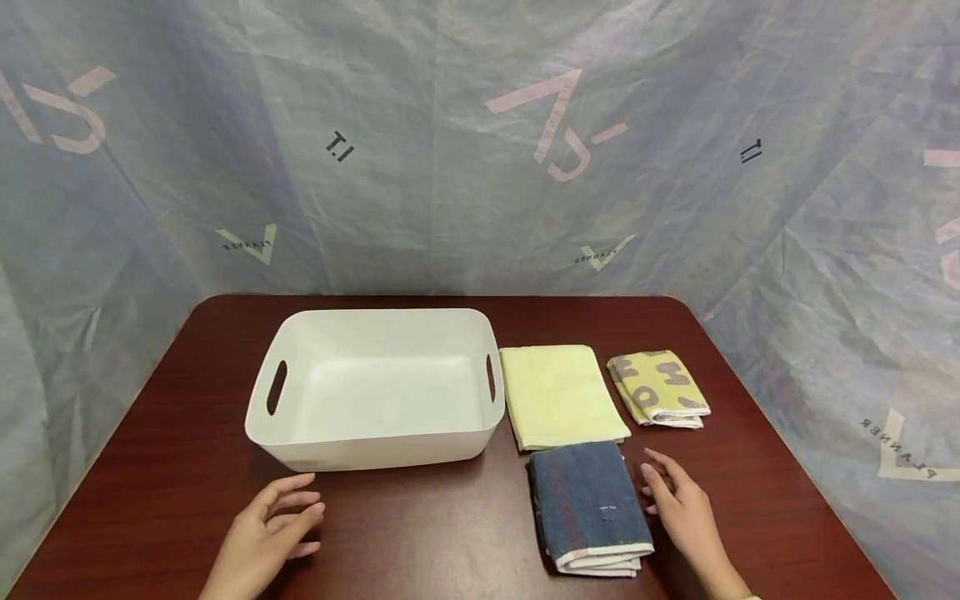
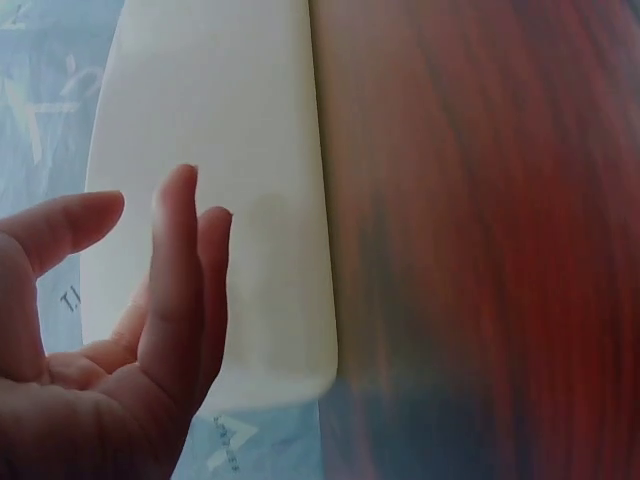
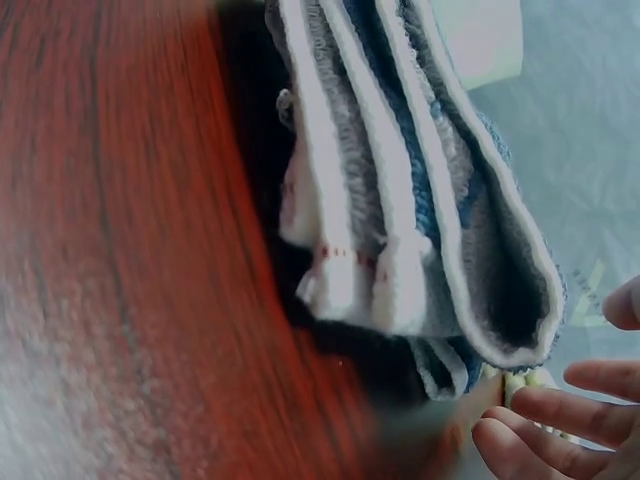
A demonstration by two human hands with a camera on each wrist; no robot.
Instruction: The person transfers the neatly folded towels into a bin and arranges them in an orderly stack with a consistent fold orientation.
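My head feed crops the near side of the desk (image 1: 420, 537). The wrist feeds crop the left hand (image 1: 262, 529) and right hand (image 1: 684, 510); the left one clips the white bin (image 2: 265, 150). From here I can't read the tiny marks (image 1: 607, 507) on the blue towel (image 1: 588, 496).

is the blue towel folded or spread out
Folded: the blue towel lies as a compact rectangle, and the right wrist view shows several white-edged layers stacked.
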